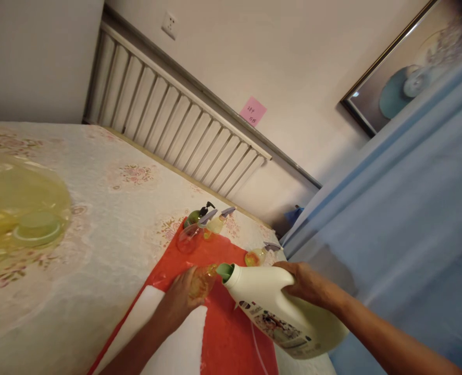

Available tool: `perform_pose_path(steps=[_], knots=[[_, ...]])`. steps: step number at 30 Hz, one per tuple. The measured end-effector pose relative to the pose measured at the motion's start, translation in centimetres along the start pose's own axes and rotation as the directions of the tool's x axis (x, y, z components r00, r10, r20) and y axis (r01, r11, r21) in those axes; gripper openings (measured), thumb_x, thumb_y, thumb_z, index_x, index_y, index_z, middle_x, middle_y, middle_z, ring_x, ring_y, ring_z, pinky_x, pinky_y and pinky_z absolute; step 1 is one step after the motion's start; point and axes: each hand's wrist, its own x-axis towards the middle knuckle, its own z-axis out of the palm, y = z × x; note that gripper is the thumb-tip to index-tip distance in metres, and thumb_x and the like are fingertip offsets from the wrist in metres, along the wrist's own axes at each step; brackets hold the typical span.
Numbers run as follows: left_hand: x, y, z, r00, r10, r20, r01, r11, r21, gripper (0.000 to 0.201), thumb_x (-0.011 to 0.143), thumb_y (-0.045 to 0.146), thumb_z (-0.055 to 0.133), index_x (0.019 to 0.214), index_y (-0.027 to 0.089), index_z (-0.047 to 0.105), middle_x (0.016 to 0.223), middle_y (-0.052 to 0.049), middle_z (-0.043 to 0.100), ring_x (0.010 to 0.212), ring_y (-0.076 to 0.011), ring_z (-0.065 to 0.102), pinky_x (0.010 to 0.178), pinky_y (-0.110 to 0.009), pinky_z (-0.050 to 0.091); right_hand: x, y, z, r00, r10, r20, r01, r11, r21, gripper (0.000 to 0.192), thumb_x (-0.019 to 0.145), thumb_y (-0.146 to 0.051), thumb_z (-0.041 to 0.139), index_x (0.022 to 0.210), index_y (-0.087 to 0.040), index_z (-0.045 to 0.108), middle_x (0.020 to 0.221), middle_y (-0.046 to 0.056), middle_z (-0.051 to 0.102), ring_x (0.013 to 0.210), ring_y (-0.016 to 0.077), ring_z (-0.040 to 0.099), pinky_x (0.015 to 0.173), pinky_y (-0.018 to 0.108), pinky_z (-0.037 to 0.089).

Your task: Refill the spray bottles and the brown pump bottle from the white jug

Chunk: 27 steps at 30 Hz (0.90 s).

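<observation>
Right hand [307,284] grips the tilted white jug [281,315], spout at the small bottle [202,280] of yellowish liquid clasped in left hand [179,302].

A white radiator [176,117] runs along the wall behind the bed [98,219]. Above the radiator sit a wall socket [170,24] and a pink sticky note [252,111]; a framed picture [404,73] hangs well beyond it.

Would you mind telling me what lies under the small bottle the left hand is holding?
The small clear bottle stands on a red mat spread over the floral tablecloth. The left hand covers its base, so the contact itself is hidden. A white cloth lies nearby.
</observation>
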Motion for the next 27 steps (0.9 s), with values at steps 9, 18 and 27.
perform_pose_path(steps=[9, 18, 27], knots=[[-0.12, 0.50, -0.29, 1.000, -0.020, 0.003, 0.020, 1.000, -0.007, 0.079, 0.067, 0.027, 0.066, 0.139, 0.013, 0.036, 0.140, -0.017, 0.049, 0.131, -0.0296, 0.045, 0.111, -0.045, 0.035, 0.12, 0.24, 0.03, 1.000, -0.015, -0.010, 0.015, 1.000, -0.023, 0.042, 0.065, -0.010, 0.056, 0.103, -0.023, 0.065, 0.089, 0.000, 0.071, 0.083, 0.0183, 0.064, 0.070, 0.024, 0.046], [-0.01, 0.33, -0.11, 1.000, -0.028, 0.006, 0.028, 1.000, 0.003, 0.080, 0.068, 0.030, 0.067, 0.140, 0.014, 0.035, 0.142, -0.017, 0.047, 0.134, -0.0295, 0.042, 0.112, -0.045, 0.033, 0.03, 0.17, -0.04, 1.000, -0.017, 0.006, 0.017, 1.000, -0.015, 0.038, 0.065, -0.010, 0.056, 0.099, -0.023, 0.065, 0.087, -0.001, 0.071, 0.080, 0.0172, 0.064, 0.066, 0.022, 0.045], [-0.05, 0.37, -0.18, 1.000, -0.015, -0.004, 0.015, 1.000, -0.002, 0.079, 0.067, 0.030, 0.067, 0.139, 0.014, 0.037, 0.141, -0.017, 0.050, 0.132, -0.0305, 0.045, 0.111, -0.046, 0.036, 0.01, 0.07, -0.20, 1.000, -0.018, 0.004, 0.018, 0.999, -0.036, 0.037, 0.065, -0.010, 0.056, 0.099, -0.023, 0.065, 0.088, 0.000, 0.071, 0.081, 0.0173, 0.064, 0.067, 0.023, 0.046]])
